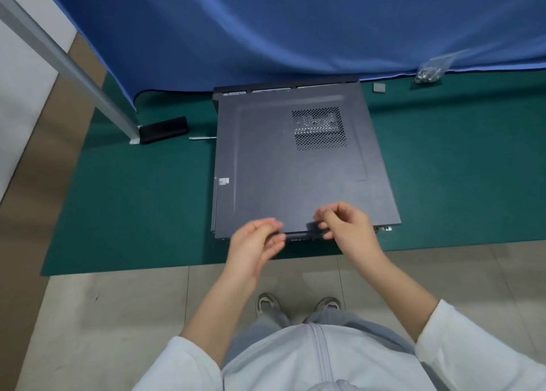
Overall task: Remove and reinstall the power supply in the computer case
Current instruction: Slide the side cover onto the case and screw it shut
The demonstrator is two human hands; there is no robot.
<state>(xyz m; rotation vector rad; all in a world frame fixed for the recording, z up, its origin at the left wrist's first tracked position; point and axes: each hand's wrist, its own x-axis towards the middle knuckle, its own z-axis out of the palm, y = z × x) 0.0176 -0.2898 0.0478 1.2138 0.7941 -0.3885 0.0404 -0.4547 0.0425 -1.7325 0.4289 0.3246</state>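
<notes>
No words or numbers can be read. A small white sticker (223,181) sits near the left edge of the computer case (295,166), but its print is too tiny and blurry to make out.

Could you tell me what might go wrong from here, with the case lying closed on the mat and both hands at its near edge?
The side panel is still on; prying at the near edge could pinch the fingers. The screw bag and screwdriver lie far from both hands, so loose screws may get lost on the mat.
</notes>
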